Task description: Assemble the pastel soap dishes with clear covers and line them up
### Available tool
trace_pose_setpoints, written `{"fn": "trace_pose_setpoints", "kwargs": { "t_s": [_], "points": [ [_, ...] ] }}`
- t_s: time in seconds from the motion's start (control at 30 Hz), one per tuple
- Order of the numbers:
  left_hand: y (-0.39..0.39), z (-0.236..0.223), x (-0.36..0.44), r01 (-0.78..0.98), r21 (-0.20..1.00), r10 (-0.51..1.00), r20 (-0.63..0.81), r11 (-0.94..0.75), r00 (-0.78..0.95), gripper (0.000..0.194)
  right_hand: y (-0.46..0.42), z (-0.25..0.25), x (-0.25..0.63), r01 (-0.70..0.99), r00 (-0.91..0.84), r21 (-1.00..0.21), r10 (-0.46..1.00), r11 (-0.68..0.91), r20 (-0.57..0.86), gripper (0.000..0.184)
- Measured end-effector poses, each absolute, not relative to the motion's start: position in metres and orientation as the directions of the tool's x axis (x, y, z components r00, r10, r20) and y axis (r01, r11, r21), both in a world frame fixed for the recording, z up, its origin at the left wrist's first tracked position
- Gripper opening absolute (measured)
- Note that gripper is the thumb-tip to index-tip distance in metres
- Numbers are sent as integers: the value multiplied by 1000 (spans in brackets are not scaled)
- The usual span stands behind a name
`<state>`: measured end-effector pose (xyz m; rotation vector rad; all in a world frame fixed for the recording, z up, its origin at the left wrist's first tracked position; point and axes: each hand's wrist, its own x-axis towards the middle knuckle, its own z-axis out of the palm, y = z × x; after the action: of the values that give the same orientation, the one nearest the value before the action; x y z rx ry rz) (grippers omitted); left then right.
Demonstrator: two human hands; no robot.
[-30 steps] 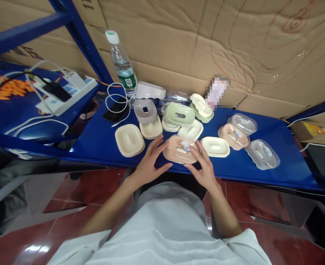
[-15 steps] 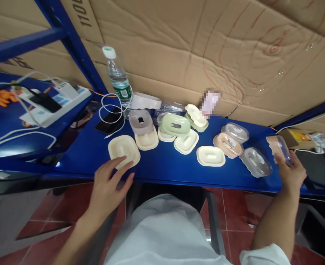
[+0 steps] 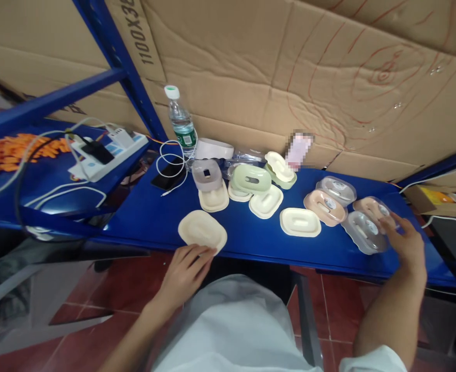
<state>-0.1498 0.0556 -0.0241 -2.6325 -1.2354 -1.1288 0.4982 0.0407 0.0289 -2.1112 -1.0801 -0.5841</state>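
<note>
At our half-curled right hand (image 3: pixel 407 244), grip unclear, the peach box (image 3: pixel 370 206) seems at its setting-down step, while our left hand (image 3: pixel 184 268) pinches a tray (image 3: pixel 202 229), calling for level handling.

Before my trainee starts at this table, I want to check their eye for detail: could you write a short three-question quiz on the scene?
1. Which hand is at the cream tray nearest the front edge of the table?
2. True or false: the right hand is at a peach container.
3. How many clear-covered containers sit in the cluster at the table's right end?

Key: 1. The left hand. 2. True. 3. Four.
</note>
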Motion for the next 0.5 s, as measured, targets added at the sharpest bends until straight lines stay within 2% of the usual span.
{"fn": "trace_pose_setpoints", "kwargs": {
  "t_s": [0.1, 0.17, 0.27, 0.33, 0.4, 0.5],
  "points": [
    [53, -21, -120, 573, 289, 607, 619, -766, 499, 36, 37, 37, 442, 866, 490, -347, 474, -359, 732, 78],
    [53, -16, -101, 482, 291, 547, 622, -826, 560, 38, 36, 41, 379, 925, 372, -354, 509, -136, 776, 62],
    [59, -6, -82, 378, 265, 455, 637, -887, 622, 40, 43, 40, 274, 922, 58, -318, 735, 220, 676, 36],
    [66, 0, -82, 387, 256, 457, 626, -886, 631, 41, 52, 37, 217, 871, -157, -300, 800, 389, 580, 35],
    [76, 2, -91, 460, 264, 520, 580, -848, 627, 37, 62, 33, 179, 832, -270, -300, 814, 466, 514, 41],
    [89, -3, -116, 548, 289, 613, 485, -785, 624, 28, 78, 29, 151, 825, -325, -285, 822, 488, 468, 51]
  ]
}}
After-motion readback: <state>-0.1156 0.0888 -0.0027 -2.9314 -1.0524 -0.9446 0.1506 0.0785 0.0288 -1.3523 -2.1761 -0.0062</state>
